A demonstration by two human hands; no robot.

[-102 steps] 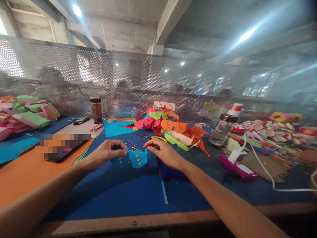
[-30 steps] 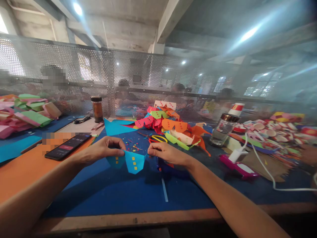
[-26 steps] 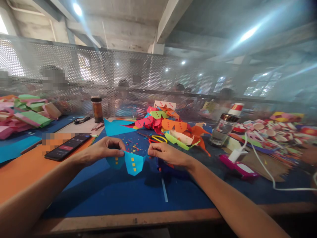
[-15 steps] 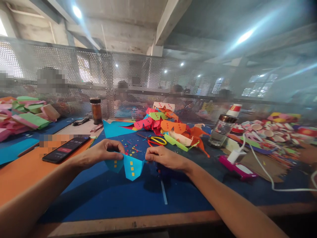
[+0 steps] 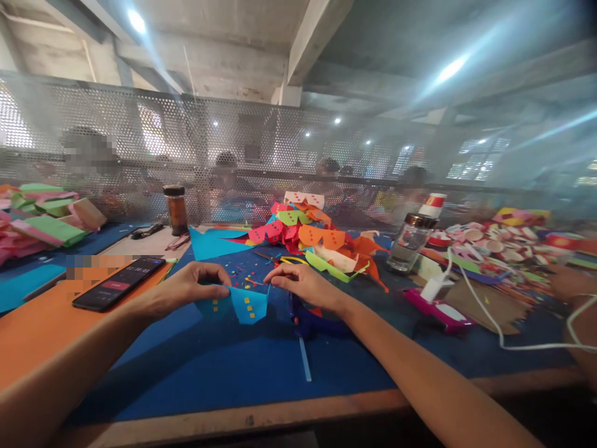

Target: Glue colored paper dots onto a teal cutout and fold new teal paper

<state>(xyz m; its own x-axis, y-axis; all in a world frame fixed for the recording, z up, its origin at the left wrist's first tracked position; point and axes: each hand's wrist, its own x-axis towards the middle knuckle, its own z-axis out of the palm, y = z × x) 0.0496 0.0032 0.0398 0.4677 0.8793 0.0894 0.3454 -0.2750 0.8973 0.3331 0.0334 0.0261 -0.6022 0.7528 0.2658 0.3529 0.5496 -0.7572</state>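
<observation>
My left hand (image 5: 193,285) and my right hand (image 5: 305,284) both pinch the top edge of a light blue folded paper piece (image 5: 242,303) dotted with small yellow squares. The paper hangs between them, just above the dark blue sheet (image 5: 224,367) on the table. Its pointed lower end faces me. Under my right wrist lies a dark blue object (image 5: 310,320) that I cannot make out. A heap of folded coloured paper pieces (image 5: 317,239) lies just beyond my hands.
A black phone (image 5: 119,283) lies on an orange sheet at the left. A brown jar (image 5: 177,210) and a glass jar (image 5: 410,242) stand further back. A pink device (image 5: 438,311) with a white cable sits at right. A perforated metal screen (image 5: 280,162) backs the table, people behind it.
The paper piece was lifted slightly off the sheet and turned between my fingers, then lowered again. Both hands keep their pinch. My view has shifted a little to the right.
</observation>
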